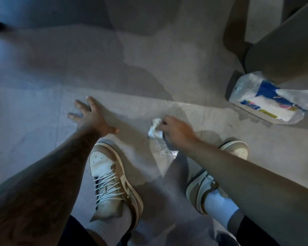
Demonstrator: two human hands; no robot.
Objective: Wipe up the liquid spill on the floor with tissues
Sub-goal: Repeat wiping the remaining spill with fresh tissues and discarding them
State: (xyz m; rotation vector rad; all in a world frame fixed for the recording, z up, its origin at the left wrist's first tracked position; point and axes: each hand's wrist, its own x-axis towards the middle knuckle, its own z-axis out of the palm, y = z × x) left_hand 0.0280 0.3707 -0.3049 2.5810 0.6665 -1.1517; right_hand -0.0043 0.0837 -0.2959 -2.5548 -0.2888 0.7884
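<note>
A clear liquid spill (164,151) glistens on the grey tiled floor between my two shoes, with another wet patch (176,106) farther out. My right hand (176,131) is shut on a crumpled white tissue (155,129) and presses it to the floor at the spill's edge. My left hand (91,115) rests flat on the floor to the left, fingers spread, holding nothing. An opened plastic pack of tissues (267,102) lies on the floor at the right.
My two tan and white sneakers, the left one (112,180) and the right one (233,150), stand either side of the spill. A grey piece of furniture (283,50) stands at the upper right behind the tissue pack. Open floor stretches ahead and to the left.
</note>
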